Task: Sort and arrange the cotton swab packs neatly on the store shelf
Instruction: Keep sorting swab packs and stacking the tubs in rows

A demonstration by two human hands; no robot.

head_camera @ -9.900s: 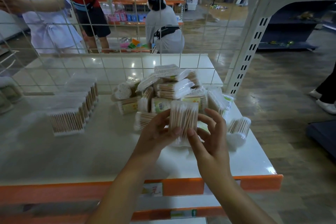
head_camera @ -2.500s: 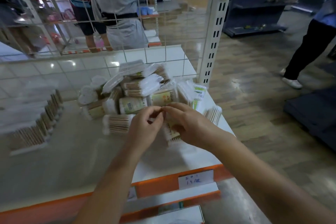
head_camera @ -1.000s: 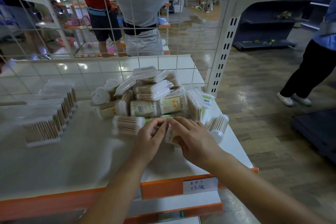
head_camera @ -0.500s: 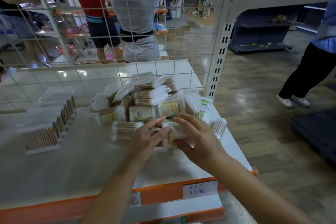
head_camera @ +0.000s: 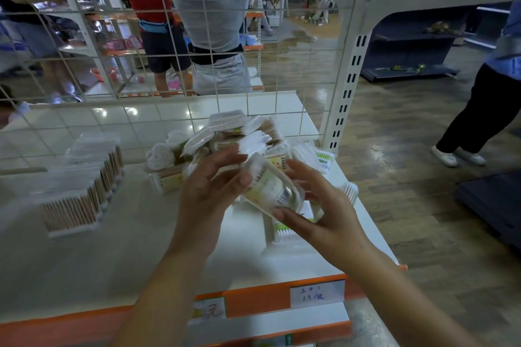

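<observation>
Overhead, cotton swab pack [head_camera: 272, 187] between left hand [head_camera: 208, 194] and right hand [head_camera: 318, 214].

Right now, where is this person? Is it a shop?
Most likely a shop. The white shelf has handwritten price tags along its orange edge, cotton swab packs sit piled on it, and more shelves stand behind.

Two hands, the left hand [head_camera: 210, 191] and the right hand [head_camera: 318, 214], hold one clear cotton swab pack [head_camera: 272, 187] between them. One loose pile of swab packs [head_camera: 225, 135] sits on the shelf [head_camera: 112, 248]; its packs overlap too much to count exactly. One neat row of wooden-stick packs [head_camera: 81, 191] stands at the left, blurred, number unclear. Two price tags [head_camera: 317, 293] are on the orange shelf edge. Three people [head_camera: 211, 36] stand behind the wire grid, and one more stands at the right
</observation>
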